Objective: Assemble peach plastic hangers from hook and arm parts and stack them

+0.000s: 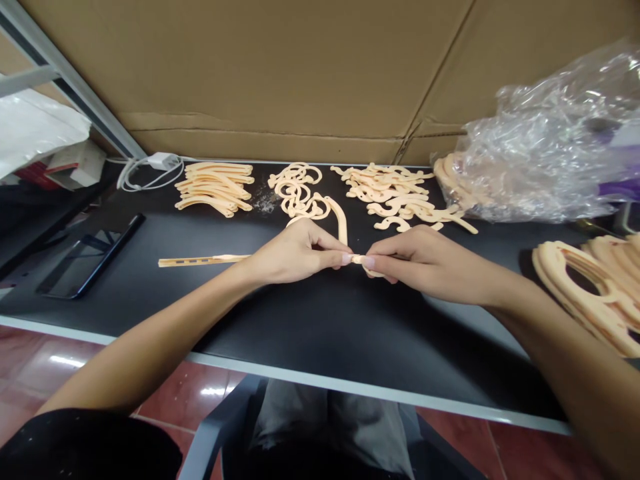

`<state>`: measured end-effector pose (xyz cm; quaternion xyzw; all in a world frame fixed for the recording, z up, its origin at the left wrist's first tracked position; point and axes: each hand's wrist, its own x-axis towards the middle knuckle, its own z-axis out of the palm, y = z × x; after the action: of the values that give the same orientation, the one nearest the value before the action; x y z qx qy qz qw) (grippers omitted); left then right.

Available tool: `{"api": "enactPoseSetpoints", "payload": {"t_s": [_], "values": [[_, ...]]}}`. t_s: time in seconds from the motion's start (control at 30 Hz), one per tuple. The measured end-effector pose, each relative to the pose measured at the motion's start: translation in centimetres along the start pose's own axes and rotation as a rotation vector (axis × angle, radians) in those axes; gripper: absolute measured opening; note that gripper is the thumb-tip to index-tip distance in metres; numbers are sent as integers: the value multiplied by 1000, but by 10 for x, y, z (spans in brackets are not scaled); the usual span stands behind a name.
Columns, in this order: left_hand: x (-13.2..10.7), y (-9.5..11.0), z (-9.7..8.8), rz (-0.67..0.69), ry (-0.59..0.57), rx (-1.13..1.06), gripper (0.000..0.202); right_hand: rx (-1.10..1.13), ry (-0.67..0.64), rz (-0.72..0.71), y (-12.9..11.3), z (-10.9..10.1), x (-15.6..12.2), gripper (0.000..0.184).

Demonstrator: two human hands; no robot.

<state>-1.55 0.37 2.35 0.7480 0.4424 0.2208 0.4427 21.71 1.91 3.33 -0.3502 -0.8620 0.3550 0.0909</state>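
Nearest us, a lap in grey trousers point(325, 417) sits below the edge of a black tabletop point(320, 333), and two bare forearms reach out over it. The left hand point(293, 253) and right hand point(420, 260) meet in the middle, each closed in a fingertip pinch on the same small wooden piece point(357, 259), held just above the surface; gripping it at the very tips looks chosen for fine control. A slotted strip point(200, 261) runs leftward from behind the left hand, and we cannot tell whether it is one with the pinched piece. Along the back, like shapes lie sorted, probably so that each kind is easy to reach: curved bars point(215, 188), hooked rings point(297, 190) and flat brackets point(395, 197). Larger oval frames point(585, 293) are stacked at the right, near a crumpled clear plastic bag point(550, 147). A dark phone point(93, 257) lies at the left, and cardboard point(300, 67) stands behind. No label, brand or writing can be read
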Motion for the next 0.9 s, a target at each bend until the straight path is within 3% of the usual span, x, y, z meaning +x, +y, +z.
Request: {"api": "enactPoseSetpoints", "payload": {"t_s": [0.4,0.57,0.73,0.9], "values": [[0,1,-3,-35,-26,-42,22,-175,52,-82,2,1,2,40],[-3,10,2,-66,-129,-136,21,-293,142,-4,12,-2,5,43],[-2,5,0,-52,-46,-146,20,-189,164,-58,3,-6,1,44],[1,4,-6,-27,-22,-195,13,93,228,-16,-7,3,-1,43]]}}
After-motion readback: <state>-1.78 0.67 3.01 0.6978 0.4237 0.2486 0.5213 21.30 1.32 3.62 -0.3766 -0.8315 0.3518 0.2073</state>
